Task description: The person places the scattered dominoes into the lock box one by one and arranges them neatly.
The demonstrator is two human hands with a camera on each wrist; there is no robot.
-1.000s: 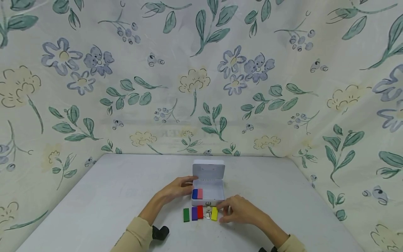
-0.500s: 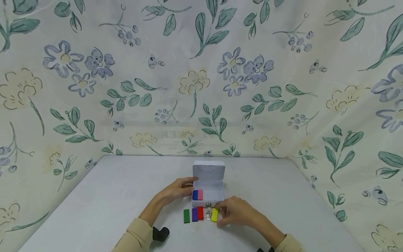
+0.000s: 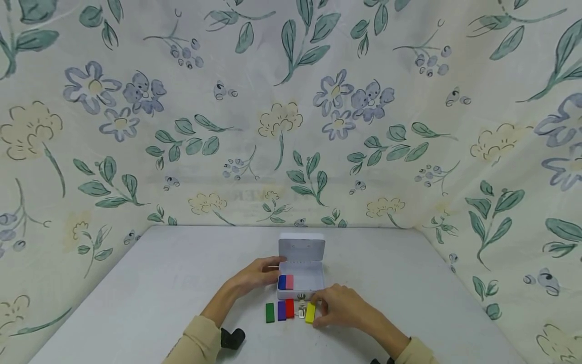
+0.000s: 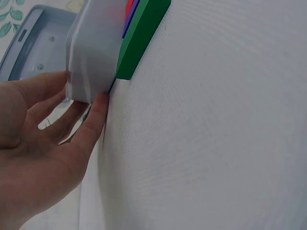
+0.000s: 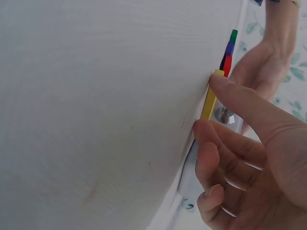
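So far, I have the blue block (image 3: 282, 282) and pink block (image 3: 289, 282) inside the white box (image 3: 287, 294); before it remain a green block (image 3: 270, 313), purple block (image 3: 282, 311), red block (image 3: 290, 309) and the yellow block (image 3: 310, 313) my right fingers (image 5: 242, 100) pinch, my spread left fingers (image 4: 92, 126) touching the box.

White table (image 3: 386, 273), open box (image 3: 287, 295), colored blocks (image 3: 289, 308)
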